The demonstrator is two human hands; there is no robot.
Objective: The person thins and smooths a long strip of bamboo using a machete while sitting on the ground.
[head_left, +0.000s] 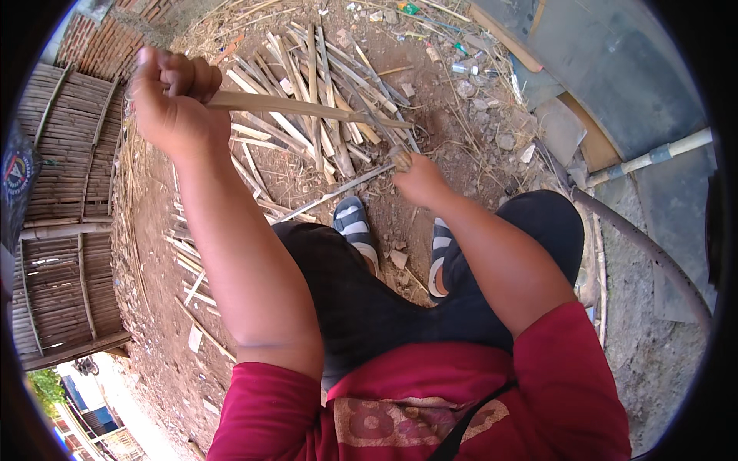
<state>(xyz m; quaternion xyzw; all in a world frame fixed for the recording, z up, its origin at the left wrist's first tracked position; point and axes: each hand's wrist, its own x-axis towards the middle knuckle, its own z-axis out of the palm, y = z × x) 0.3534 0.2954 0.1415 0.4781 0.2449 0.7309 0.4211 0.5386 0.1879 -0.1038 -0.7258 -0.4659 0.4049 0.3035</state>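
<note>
My left hand [181, 100] is raised at the upper left, its fingers closed round one end of a flat, pale bamboo strip [300, 106]. The strip reaches rightward, its far end above my right hand. Lower and near the middle, my right hand [421, 181] is closed round the brown handle of a long knife [338, 190]. Its narrow grey blade points left and toward me, below the strip and apart from it. Just beyond both hands lies a loose pile of split bamboo strips [319, 115] on the ground.
My sandalled feet [354, 223] stand on bare brown soil between the pile and my knees. On the left rises a woven bamboo wall [69, 146]. Dark sheets [615, 69], a pale pole [653, 157] and a curved dark pipe [630, 230] lie at the right. Rubble and litter are scattered beyond.
</note>
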